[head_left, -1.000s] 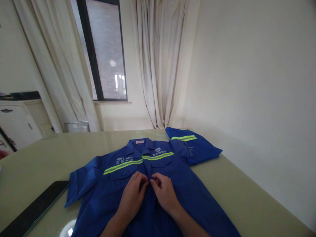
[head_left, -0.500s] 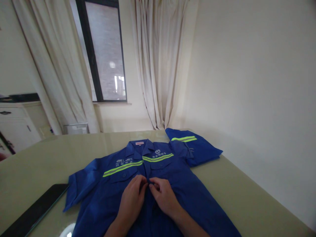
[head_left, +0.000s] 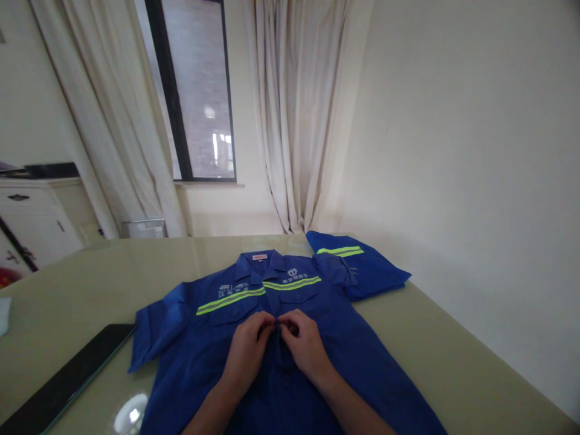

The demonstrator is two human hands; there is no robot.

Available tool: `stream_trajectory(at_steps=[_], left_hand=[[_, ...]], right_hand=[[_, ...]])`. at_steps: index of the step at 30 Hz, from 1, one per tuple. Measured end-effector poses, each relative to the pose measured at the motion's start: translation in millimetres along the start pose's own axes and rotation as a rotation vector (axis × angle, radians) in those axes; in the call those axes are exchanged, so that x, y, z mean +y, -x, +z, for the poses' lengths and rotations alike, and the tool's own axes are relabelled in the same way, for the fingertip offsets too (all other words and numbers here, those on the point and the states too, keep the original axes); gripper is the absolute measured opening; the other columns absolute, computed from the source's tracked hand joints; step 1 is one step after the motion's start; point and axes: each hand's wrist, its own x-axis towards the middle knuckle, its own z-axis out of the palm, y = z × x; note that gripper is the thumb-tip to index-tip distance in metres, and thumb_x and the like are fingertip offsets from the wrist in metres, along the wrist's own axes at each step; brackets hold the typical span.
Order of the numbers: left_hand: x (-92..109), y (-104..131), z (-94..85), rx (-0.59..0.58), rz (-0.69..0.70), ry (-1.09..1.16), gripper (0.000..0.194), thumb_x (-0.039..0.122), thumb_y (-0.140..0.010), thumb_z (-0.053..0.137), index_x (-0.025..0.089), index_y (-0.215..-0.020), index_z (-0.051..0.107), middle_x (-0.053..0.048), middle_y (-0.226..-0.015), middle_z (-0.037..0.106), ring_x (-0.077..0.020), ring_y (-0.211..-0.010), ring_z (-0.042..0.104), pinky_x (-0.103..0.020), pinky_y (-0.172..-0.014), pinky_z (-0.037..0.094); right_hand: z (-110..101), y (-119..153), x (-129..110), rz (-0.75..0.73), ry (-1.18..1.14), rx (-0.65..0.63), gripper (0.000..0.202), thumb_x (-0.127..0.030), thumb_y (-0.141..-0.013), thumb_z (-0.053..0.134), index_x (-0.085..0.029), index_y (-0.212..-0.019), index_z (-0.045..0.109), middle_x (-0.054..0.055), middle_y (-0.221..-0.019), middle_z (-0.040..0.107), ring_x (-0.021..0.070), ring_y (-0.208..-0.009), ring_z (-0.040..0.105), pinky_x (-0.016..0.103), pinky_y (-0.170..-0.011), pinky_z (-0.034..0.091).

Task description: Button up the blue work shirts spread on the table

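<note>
A blue short-sleeved shirt (head_left: 353, 344) with yellow-green reflective stripes lies spread out, collar away from me. My left hand (head_left: 249, 344) pinches the shirt's front placket at mid-chest, below the stripes. Right beside it, my right hand (head_left: 306, 344) pinches the same placket from the other side, the fingertips of both hands almost touching. The bit of cloth between the fingertips is raised a little; any button there is too small to make out. Behind the right sleeve lies a folded blue garment (head_left: 380, 272) with a similar stripe.
The shirt rests on a pale green table (head_left: 453, 356). A long black flat object (head_left: 67, 377) lies at the left, near a bright round reflection. A white item (head_left: 4, 314) shows at the left edge. Beyond stand a white cabinet (head_left: 34, 223), curtains (head_left: 294, 121) and a wall.
The view has shifted slightly. Both hands still pinch the placket, their fingertips now closer together and the cloth between them a little more raised. A white item has come into view at the left edge.
</note>
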Motion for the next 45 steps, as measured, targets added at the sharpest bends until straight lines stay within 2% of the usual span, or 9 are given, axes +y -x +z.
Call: stream_trajectory(at_steps=[17,22,26,28,30,33,38,42,45], left_hand=[[-12.5,-8.0,-6.9,-0.065,-0.141,0.157,0.013,0.034,-0.088,0.061,0.022,-0.087,0.06,0.002,-0.073,0.066,-0.0186,-0.069,0.063,-0.028,-0.063,0.045],[1.6,-0.3,-6.9,-0.116,0.08,-0.247,0.019,0.017,-0.092,0.055,0.026,-0.106,0.062,-0.001,-0.09,0.071,-0.0221,-0.087,0.065,-0.034,-0.082,0.047],[11.6,3.1,-2.3,-0.067,0.165,-0.496,0.021,0.021,-0.1,0.048,0.028,-0.108,0.067,-0.004,-0.099,0.072,-0.0247,-0.096,0.065,-0.037,-0.09,0.046],[10.4,1.3,-1.2,-0.068,0.116,-0.496,0.027,0.028,-0.104,0.042,0.026,-0.099,0.068,-0.004,-0.093,0.072,-0.0239,-0.093,0.066,-0.036,-0.087,0.047],[5.4,-1.3,-1.7,-0.057,0.046,-0.47,0.035,0.03,-0.106,0.034,0.023,-0.097,0.067,-0.005,-0.092,0.072,-0.0229,-0.092,0.066,-0.035,-0.086,0.049],[-5.9,-3.0,-3.9,0.044,-0.004,-0.528,0.037,0.018,-0.104,0.031,0.019,-0.12,0.064,-0.009,-0.111,0.073,-0.0239,-0.103,0.065,-0.038,-0.09,0.049],[-18.4,3.1,-1.7,0.103,-0.064,-0.745,0.045,0.035,-0.1,0.046,0.018,-0.14,0.058,-0.016,-0.145,0.06,-0.0336,-0.134,0.053,-0.057,-0.112,0.037],[-17.1,8.2,-0.1,0.085,-0.107,-0.785,0.052,0.037,-0.1,0.042,0.017,-0.147,0.053,-0.018,-0.152,0.053,-0.0344,-0.144,0.044,-0.063,-0.118,0.028],[-15.3,12.0,-4.1,0.028,0.041,-0.751,0.05,0.032,-0.099,0.045,0.025,-0.148,0.052,-0.011,-0.159,0.046,-0.031,-0.15,0.037,-0.057,-0.12,0.03]], right_hand=[[-8.5,-3.9,-8.0,-0.032,0.048,-0.003,0.009,-0.018,-0.082,0.064,-0.019,-0.079,0.072,0.0,-0.078,0.064,0.0147,-0.071,0.059,0.024,-0.066,0.043],[-7.8,-8.7,-1.5,0.231,-0.161,-0.054,0.01,-0.025,-0.076,0.066,-0.017,-0.076,0.073,-0.002,-0.062,0.062,0.0132,-0.059,0.054,0.024,-0.057,0.04],[-10.9,-10.3,5.1,0.424,-0.246,-0.122,0.024,-0.037,-0.081,0.062,-0.016,-0.08,0.074,-0.003,-0.056,0.058,0.0122,-0.047,0.048,0.023,-0.045,0.033],[-13.2,-8.8,4.9,0.29,-0.145,-0.073,0.027,-0.036,-0.085,0.057,-0.016,-0.087,0.076,0.003,-0.07,0.068,0.0164,-0.059,0.06,0.026,-0.054,0.045],[-14.3,-5.1,1.5,0.057,0.017,-0.021,0.029,-0.029,-0.088,0.053,-0.019,-0.102,0.077,0.008,-0.099,0.075,0.0215,-0.091,0.069,0.032,-0.083,0.053],[-12.2,2.0,-6.3,-0.133,0.27,-0.106,0.038,-0.03,-0.096,0.051,-0.025,-0.128,0.07,0.008,-0.14,0.064,0.0239,-0.132,0.054,0.039,-0.113,0.037],[-4.1,6.0,-9.6,-0.12,0.563,-0.285,0.055,-0.052,-0.102,0.046,-0.029,-0.152,0.047,0.006,-0.16,0.043,0.0248,-0.149,0.035,0.044,-0.122,0.022],[0.9,9.4,-4.7,-0.042,0.67,-0.224,0.067,-0.061,-0.101,0.043,-0.022,-0.156,0.041,0.01,-0.163,0.036,0.0258,-0.152,0.03,0.045,-0.124,0.018],[2.6,21.4,-5.8,0.01,0.713,-0.164,0.067,-0.06,-0.101,0.041,-0.021,-0.156,0.042,0.012,-0.163,0.036,0.027,-0.152,0.03,0.046,-0.123,0.018]])
